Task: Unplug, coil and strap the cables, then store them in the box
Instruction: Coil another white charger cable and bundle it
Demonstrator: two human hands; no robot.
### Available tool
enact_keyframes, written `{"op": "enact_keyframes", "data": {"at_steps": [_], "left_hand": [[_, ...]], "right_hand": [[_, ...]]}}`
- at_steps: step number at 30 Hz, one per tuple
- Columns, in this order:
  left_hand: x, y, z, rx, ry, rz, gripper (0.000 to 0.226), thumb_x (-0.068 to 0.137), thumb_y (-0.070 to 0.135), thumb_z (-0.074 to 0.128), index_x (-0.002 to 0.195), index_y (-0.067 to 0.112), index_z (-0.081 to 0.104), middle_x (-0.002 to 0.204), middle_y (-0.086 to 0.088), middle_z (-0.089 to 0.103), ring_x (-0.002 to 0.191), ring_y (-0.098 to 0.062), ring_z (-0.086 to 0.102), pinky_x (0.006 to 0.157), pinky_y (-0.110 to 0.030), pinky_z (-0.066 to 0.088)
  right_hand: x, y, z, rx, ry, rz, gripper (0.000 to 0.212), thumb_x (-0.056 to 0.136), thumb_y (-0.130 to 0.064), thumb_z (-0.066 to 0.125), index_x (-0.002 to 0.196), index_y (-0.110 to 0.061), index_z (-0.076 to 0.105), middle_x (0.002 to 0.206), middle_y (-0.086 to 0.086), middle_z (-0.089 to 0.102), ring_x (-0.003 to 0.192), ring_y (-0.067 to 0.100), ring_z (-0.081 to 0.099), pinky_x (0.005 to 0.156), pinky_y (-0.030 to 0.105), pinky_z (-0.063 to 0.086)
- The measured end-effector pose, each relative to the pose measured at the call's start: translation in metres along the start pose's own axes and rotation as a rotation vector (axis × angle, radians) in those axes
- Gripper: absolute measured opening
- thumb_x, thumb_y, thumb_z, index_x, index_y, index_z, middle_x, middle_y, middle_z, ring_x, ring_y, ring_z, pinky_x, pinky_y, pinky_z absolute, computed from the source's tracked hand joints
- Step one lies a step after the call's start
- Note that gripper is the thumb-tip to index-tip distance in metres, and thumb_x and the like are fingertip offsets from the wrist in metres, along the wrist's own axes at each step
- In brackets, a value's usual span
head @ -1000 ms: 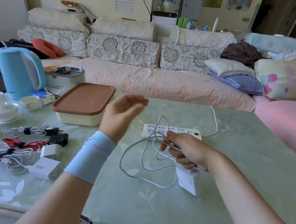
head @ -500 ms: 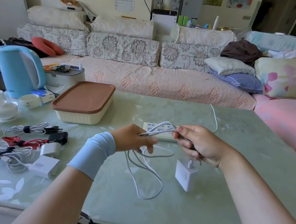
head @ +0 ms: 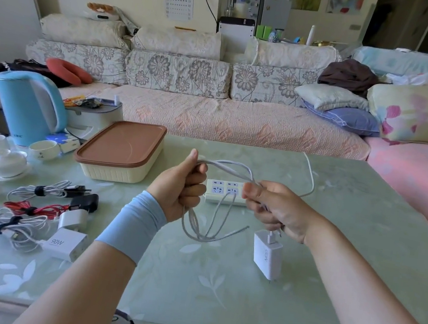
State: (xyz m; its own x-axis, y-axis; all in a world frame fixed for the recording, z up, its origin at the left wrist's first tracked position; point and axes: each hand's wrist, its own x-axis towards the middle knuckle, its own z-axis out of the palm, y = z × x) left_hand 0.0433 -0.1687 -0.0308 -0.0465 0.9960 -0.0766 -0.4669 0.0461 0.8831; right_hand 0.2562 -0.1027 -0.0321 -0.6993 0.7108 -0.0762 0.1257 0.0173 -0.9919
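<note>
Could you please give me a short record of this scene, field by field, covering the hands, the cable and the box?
Left hand: grips the cable loops, thumb up
Right hand: pinches the same cable
Cable: white, partly coiled, loops hanging between the hands, not strapped
Charger: white, below the right hand, on the cable's end
Power strip: behind the hands, visible sockets empty
Box: lid on, left of the power strip
Bundles: three, strapped, at the table's left side
</note>
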Motion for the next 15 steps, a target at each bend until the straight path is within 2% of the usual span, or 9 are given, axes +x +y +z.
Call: {"op": "enact_keyframes", "data": {"at_steps": [2, 4, 5, 6, 7, 9, 12, 15], "left_hand": [[0.004, -0.003, 0.004, -0.095, 0.032, -0.012, 0.042, 0.098, 0.050, 0.041, 0.069, 0.020, 0.047, 0.054, 0.009, 0.018, 0.036, -0.003, 0.017, 0.030, -0.015, 0.012], [0.006, -0.005, 0.005, -0.133, 0.041, -0.039, 0.042, 0.098, 0.048, 0.042, 0.068, 0.020, 0.047, 0.052, 0.009, 0.018, 0.035, -0.004, 0.017, 0.029, -0.015, 0.012], [0.006, -0.005, 0.005, -0.110, 0.050, -0.048, 0.042, 0.098, 0.048, 0.042, 0.068, 0.020, 0.047, 0.053, 0.009, 0.017, 0.036, -0.004, 0.017, 0.029, -0.015, 0.012], [0.006, -0.005, 0.004, -0.076, 0.059, -0.057, 0.042, 0.098, 0.048, 0.043, 0.068, 0.020, 0.047, 0.054, 0.009, 0.017, 0.036, -0.004, 0.016, 0.029, -0.015, 0.011], [0.006, -0.004, 0.002, -0.043, 0.061, -0.066, 0.042, 0.098, 0.049, 0.043, 0.068, 0.020, 0.047, 0.054, 0.009, 0.016, 0.037, -0.005, 0.016, 0.030, -0.015, 0.011], [0.006, -0.003, -0.001, -0.035, 0.059, -0.079, 0.042, 0.098, 0.050, 0.043, 0.068, 0.020, 0.047, 0.054, 0.009, 0.016, 0.036, -0.004, 0.016, 0.029, -0.015, 0.012], [0.007, -0.004, -0.001, -0.169, 0.067, -0.062, 0.045, 0.098, 0.050, 0.041, 0.066, 0.019, 0.045, 0.050, 0.009, 0.018, 0.033, -0.004, 0.017, 0.029, -0.015, 0.011], [0.010, -0.008, 0.004, -0.297, 0.086, -0.039, 0.047, 0.100, 0.049, 0.037, 0.064, 0.018, 0.040, 0.044, 0.009, 0.020, 0.030, -0.003, 0.018, 0.028, -0.015, 0.011]], "right_hand": [[0.001, -0.001, 0.008, -0.075, 0.045, -0.029, 0.049, 0.073, -0.052, 0.077, 0.098, -0.012, 0.066, 0.064, -0.001, 0.051, 0.044, 0.009, 0.018, 0.042, 0.021, 0.013], [0.002, 0.000, 0.016, -0.152, 0.118, -0.068, 0.042, 0.073, -0.048, 0.081, 0.100, -0.018, 0.073, 0.053, -0.012, 0.048, 0.041, 0.006, 0.035, 0.043, 0.017, 0.027], [0.003, 0.000, 0.019, -0.190, 0.163, -0.096, 0.036, 0.073, -0.043, 0.084, 0.100, -0.021, 0.074, 0.055, -0.015, 0.058, 0.047, 0.002, 0.051, 0.053, 0.014, 0.038], [0.006, 0.003, 0.020, -0.245, 0.209, -0.139, 0.033, 0.070, -0.040, 0.087, 0.097, -0.024, 0.075, 0.068, -0.017, 0.068, 0.063, -0.004, 0.062, 0.067, 0.014, 0.044], [0.007, 0.005, 0.020, -0.330, 0.264, -0.155, 0.034, 0.063, -0.041, 0.089, 0.091, -0.028, 0.076, 0.083, -0.019, 0.071, 0.078, -0.007, 0.064, 0.077, 0.016, 0.046], [0.010, 0.008, 0.019, -0.516, 0.299, -0.147, 0.037, 0.053, -0.049, 0.092, 0.082, -0.033, 0.076, 0.096, -0.018, 0.066, 0.090, -0.005, 0.062, 0.082, 0.018, 0.047], [0.010, 0.009, 0.024, -0.643, 0.194, -0.131, 0.039, 0.053, -0.050, 0.090, 0.083, -0.031, 0.074, 0.096, -0.019, 0.065, 0.094, -0.003, 0.061, 0.088, 0.023, 0.048], [0.008, 0.007, 0.038, -0.701, 0.066, -0.149, 0.036, 0.065, -0.054, 0.082, 0.090, -0.032, 0.069, 0.090, -0.028, 0.069, 0.089, -0.008, 0.061, 0.089, 0.026, 0.049]]}}
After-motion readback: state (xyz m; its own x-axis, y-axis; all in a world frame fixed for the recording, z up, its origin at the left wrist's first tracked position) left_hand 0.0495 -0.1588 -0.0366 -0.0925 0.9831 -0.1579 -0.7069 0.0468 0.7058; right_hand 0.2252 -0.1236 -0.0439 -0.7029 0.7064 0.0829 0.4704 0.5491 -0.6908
